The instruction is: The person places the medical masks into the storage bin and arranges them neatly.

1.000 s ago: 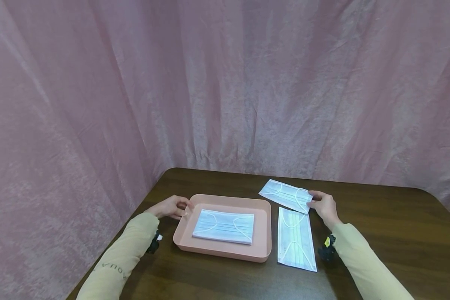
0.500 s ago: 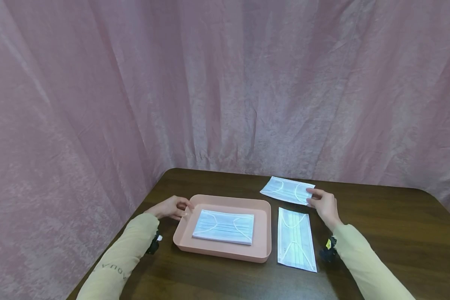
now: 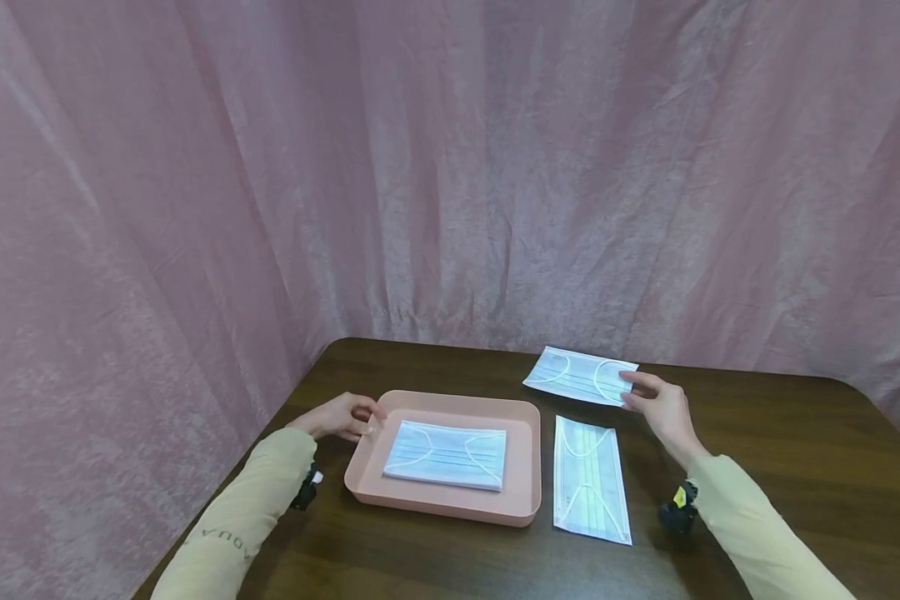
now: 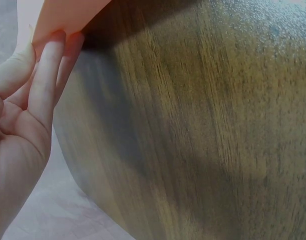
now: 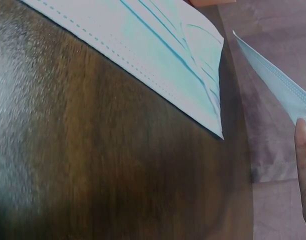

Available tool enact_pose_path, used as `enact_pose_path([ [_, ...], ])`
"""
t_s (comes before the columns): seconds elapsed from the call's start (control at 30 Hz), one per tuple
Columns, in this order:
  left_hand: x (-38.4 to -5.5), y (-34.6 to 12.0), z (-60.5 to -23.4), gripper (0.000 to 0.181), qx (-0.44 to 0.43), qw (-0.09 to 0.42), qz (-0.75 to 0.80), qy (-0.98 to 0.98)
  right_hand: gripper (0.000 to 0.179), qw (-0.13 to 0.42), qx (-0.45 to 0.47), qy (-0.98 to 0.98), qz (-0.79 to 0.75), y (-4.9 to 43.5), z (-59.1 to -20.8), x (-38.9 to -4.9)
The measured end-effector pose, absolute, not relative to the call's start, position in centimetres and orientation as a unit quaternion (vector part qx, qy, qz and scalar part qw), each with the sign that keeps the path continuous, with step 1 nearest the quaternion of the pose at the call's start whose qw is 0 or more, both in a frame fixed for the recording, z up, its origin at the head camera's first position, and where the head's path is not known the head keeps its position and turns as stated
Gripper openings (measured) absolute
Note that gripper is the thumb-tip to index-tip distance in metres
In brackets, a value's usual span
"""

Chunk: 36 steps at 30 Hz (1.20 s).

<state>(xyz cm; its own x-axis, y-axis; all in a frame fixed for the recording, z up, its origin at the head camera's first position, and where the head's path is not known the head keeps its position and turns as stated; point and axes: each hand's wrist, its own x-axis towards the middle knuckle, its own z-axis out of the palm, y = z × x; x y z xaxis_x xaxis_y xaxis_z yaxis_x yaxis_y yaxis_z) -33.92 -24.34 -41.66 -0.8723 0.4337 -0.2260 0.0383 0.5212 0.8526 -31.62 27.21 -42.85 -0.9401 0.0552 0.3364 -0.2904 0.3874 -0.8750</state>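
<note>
At far right, the right hand [image 3: 663, 412] pinched the farthest face mask [image 3: 579, 375]; at left, the left hand [image 3: 337, 415] pinched the pink tray [image 3: 522, 450].

Pale-yellow sleeves [image 3: 270, 467], dark lettering [image 3: 227, 537] on left; black wrist devices [image 3: 675, 517].

To the right of the right hand [image 3: 663, 410], the table [image 3: 810, 450] is offering wide room. Between the tray [image 3: 450, 408] and the near mask [image 3: 591, 479], only a narrow gap is lying; behind, the curtain [image 3: 450, 167] is blocking.
</note>
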Motion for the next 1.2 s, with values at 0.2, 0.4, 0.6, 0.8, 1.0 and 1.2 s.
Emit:
enact_pose_path([
  [0.2, -33.9, -24.4, -41.7, 0.026, 0.138, 0.21, 0.469, 0.847, 0.04, 0.167, 0.097, -0.803, 0.564, 29.4, -46.2, -34.1],
  [0.4, -34.1, -24.7, -41.7, 0.027, 0.142, 0.211, 0.471, 0.845, 0.043, 0.148, 0.125, -0.803, 0.564, 28.6, -44.2, -32.5],
  [0.6, -34.1, -24.8, -41.6, 0.027, 0.139, 0.209, 0.468, 0.847, 0.041, 0.124, 0.14, -0.801, 0.569, 26.5, -40.3, -29.6],
  [0.8, -34.2, -24.9, -41.6, 0.027, 0.138, 0.206, 0.47, 0.847, 0.041, 0.1, 0.145, -0.79, 0.587, 24.8, -39.5, -29.1],
  [1.0, -34.1, -24.8, -41.6, 0.027, 0.143, 0.207, 0.477, 0.842, 0.041, 0.074, 0.15, -0.775, 0.61, 22.6, -39.7, -28.6],
  [1.2, -34.0, -24.5, -41.5, 0.029, 0.136, 0.217, 0.484, 0.837, 0.04, 0.057, 0.146, -0.763, 0.627, 20.7, -39.9, -28.3],
])
